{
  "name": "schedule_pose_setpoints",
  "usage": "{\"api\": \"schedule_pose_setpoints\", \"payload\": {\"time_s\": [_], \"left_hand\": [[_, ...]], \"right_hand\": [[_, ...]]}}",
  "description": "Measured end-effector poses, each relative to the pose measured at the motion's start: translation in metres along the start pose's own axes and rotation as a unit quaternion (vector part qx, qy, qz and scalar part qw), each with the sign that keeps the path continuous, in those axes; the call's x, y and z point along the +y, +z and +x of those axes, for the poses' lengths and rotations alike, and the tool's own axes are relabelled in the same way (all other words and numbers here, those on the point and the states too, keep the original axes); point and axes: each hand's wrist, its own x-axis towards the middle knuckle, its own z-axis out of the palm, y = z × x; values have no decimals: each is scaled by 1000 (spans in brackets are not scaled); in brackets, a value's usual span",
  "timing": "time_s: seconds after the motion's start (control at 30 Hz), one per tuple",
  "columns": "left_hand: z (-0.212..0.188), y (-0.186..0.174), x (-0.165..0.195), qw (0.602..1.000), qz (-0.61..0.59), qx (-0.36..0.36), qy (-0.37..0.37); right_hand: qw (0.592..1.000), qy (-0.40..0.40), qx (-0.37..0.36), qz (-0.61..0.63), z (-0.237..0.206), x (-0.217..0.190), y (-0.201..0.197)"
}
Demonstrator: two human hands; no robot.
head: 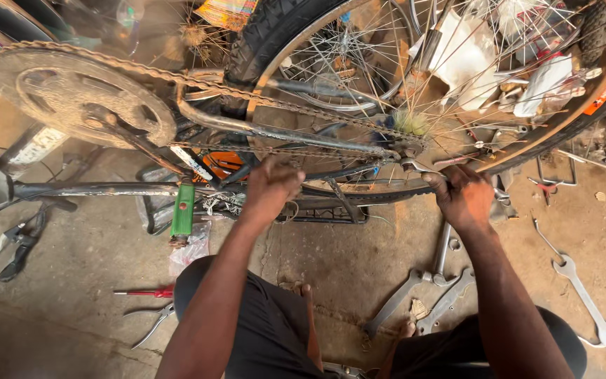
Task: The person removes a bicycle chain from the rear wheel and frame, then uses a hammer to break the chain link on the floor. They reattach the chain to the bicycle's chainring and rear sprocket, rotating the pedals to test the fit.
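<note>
— Gripping what, exactly, over there by the axle?

— The right hand has its fingers curled tight around a slim grey metal spanner, whose head sits at the hub of the spoked rear wheel with the black tyre, just where the rusty brown drive chain ends.

— And the other hand?

— The left hand is closed in a fist around a dark steel frame tube of the upturned bicycle, a little left of the hub.

— What lies further out?

— The chain runs left to a dusty round chainring with its crank. Below hangs a green pedal. On the stained concrete floor, between the person's knees, rest several flat grey spanners; a long silver double-ended spanner lies to the right. To the left sit a red-handled screwdriver, grey pliers and a black brake lever.
</note>
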Motion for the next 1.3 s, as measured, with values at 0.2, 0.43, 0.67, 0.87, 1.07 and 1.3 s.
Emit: {"api": "schedule_pose_setpoints", "payload": {"time_s": [0.2, 0.43, 0.67, 0.87, 1.07, 1.3], "left_hand": [[-118, -71, 24, 672, 538, 371, 348], [-129, -95, 19, 850, 383, 344, 109], [-107, -59, 53, 638, 519, 308, 477], [-65, -312, 182, 691, 475, 397, 372], [-80, -357, 134, 806, 319, 366, 337], [-107, -333, 140, 778, 326, 433, 317]], "right_hand": [[1000, 29, -10, -8, -3, 20, 6], [999, 45, -15, -18, 3, 13, 18], [1000, -4, 24, 0, 2, 18, 17], [1000, 16, 14, -1, 5, 16, 17], [999, 17, 14, 27, 4, 19, 21], [999, 32, -14, -13, 9, 14, 15]]}}
